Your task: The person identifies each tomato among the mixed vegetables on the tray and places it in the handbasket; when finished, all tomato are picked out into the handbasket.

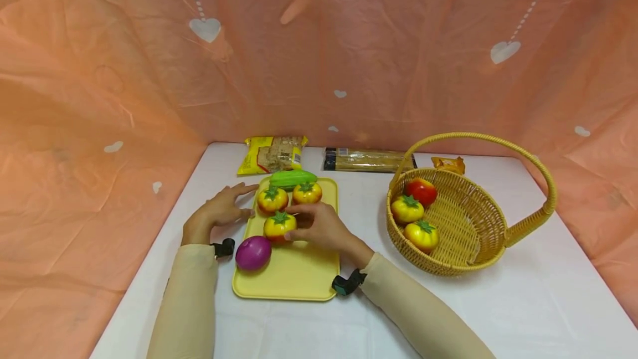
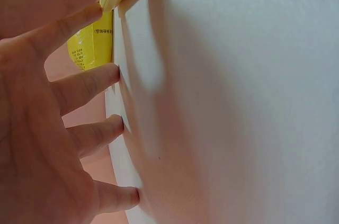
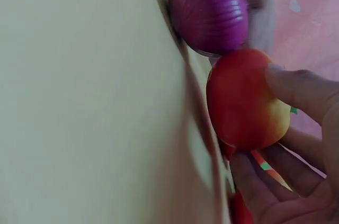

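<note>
My right hand pinches a yellow-and-red toy tomato with a green leafy top, over the middle of a yellow tray. In the right wrist view, thumb and fingers are on either side of the tomato's red underside. At the tray's left edge is my left hand, fingers spread, fingertips on the white tablecloth. A purple onion sits at the tray's left side, nearer me. Two similar tomatoes, one on the left and one on the right, lie behind, before a green ridged vegetable.
To the right stands a wicker basket with a tall handle, holding two yellow tomatoes and a red fruit. Along the back lie a yellow food packet, a pack of thin sticks and a small orange packet.
</note>
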A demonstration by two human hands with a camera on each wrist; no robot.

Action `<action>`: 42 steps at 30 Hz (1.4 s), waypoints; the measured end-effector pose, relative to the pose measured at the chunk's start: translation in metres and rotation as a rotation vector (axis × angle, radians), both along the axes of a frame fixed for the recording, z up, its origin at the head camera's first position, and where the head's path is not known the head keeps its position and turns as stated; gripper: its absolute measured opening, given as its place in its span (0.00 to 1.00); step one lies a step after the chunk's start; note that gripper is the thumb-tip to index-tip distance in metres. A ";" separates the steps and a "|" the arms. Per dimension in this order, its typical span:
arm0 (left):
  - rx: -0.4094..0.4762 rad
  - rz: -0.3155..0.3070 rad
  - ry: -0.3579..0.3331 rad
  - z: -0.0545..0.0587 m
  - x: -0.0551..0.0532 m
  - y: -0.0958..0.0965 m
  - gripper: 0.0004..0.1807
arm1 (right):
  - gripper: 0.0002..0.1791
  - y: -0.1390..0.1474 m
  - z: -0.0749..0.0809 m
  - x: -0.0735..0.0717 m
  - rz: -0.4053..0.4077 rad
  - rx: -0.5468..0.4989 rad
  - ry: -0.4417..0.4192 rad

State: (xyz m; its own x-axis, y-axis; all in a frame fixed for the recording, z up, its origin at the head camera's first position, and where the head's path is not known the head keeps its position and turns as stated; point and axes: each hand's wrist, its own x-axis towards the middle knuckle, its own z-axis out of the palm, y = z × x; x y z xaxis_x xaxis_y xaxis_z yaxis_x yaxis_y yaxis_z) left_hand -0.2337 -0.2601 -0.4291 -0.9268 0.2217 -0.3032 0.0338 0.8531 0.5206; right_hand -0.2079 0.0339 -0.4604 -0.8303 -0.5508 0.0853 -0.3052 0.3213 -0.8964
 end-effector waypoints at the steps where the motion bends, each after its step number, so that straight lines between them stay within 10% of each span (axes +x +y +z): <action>1: 0.002 0.004 -0.003 0.000 0.000 0.000 0.42 | 0.30 0.003 0.002 0.003 0.004 -0.009 -0.016; 11: 0.005 0.003 -0.001 0.000 0.001 -0.003 0.43 | 0.31 0.062 0.032 0.032 0.046 -0.099 -0.003; 21: 0.008 -0.004 0.009 0.000 0.000 0.000 0.42 | 0.31 0.149 0.052 0.043 -0.157 -0.195 0.056; 42: 0.018 0.018 -0.024 -0.002 -0.002 0.000 0.43 | 0.32 0.221 0.051 0.052 -0.430 -0.149 -0.266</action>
